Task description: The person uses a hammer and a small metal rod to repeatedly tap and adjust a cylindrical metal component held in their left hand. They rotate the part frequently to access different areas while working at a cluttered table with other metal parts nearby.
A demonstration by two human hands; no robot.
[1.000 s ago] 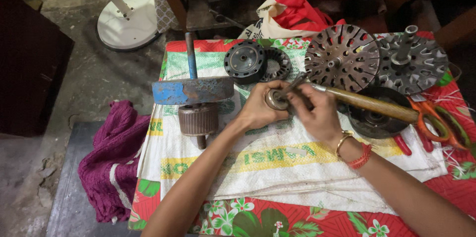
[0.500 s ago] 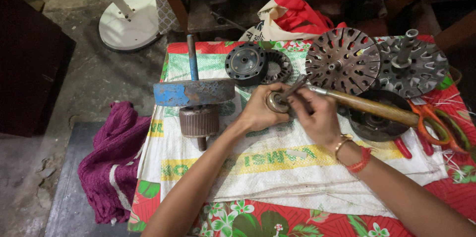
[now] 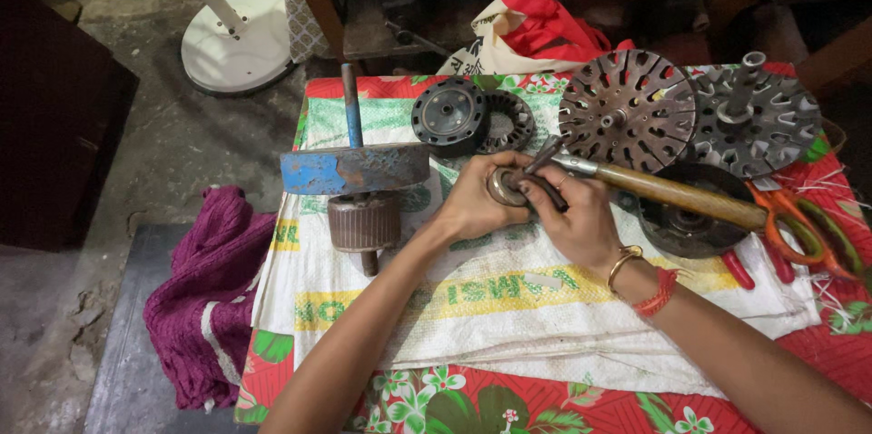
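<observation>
Both hands together mid-table on white sack point(image 3: 545, 307): left hand point(image 3: 472, 207) clamps small metal ring point(image 3: 502, 187), right hand point(image 3: 572, 221) grips dark tool point(image 3: 538, 171) against it. Ring looks stiff, heavy-ish, prob greasy — hold by outer rim.

Over the last second we see little movement. Our right hand point(image 3: 581, 216) has slid slightly closer over the small metal ring point(image 3: 502, 186), fingers now curled across its rim. Our left hand point(image 3: 472, 202) has tightened round it. The dark tool point(image 3: 538, 162) tilts a little steeper.
</observation>
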